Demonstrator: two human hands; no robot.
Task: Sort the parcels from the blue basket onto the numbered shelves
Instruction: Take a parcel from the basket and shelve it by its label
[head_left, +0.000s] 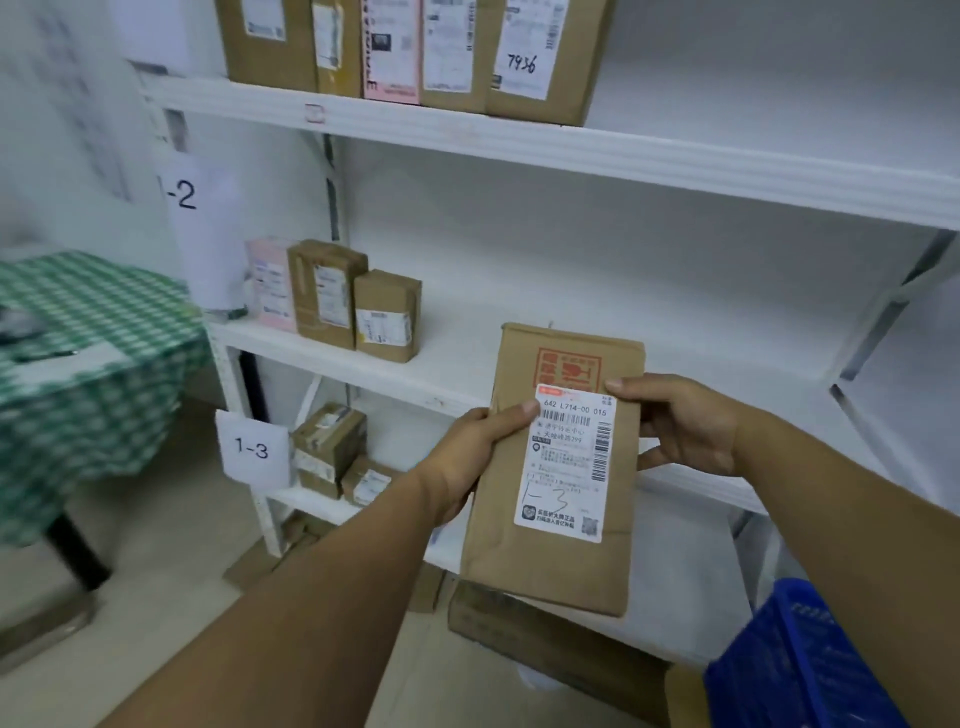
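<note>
- The parcel (550, 566), a flat brown cardboard pack, is held in the air between both hands, in front of the white rack (571, 140).
- Its long axis stands nearly upright in the view, with the top end leaning slightly to the right and its broad face turned to the camera.
- A red stamp (569, 371) sits near the top end. Below it, the white label (569, 462) reads right way up, with "1-3" handwritten across its lower part.
- The left grip (467, 457) is clamped on the parcel's left edge. Its thumb lies on the front by the label's upper left corner, and its fingers are hidden behind the card.
- The right grip (685, 426) is clamped on the right edge. Its thumb is on the front at the label's upper right corner, and its fingers curl round the back.
- Both grips sit on the upper half, so the lower half hangs free below them.
- The parcel overlaps the front lip of the middle shelf (452, 374) and hangs above a cardboard box (519, 629) on the floor.
- The blue basket (810, 660) is low to the right, apart from the parcel.
- A tag marked "1-3" (252, 447) hangs on the rack's left post. A blurred one above (179, 195) probably reads "1-2".
- Small boxes (358, 306) stand at the middle shelf's left end.
- A counter under green checked cloth (78, 338) stands at the left.
</note>
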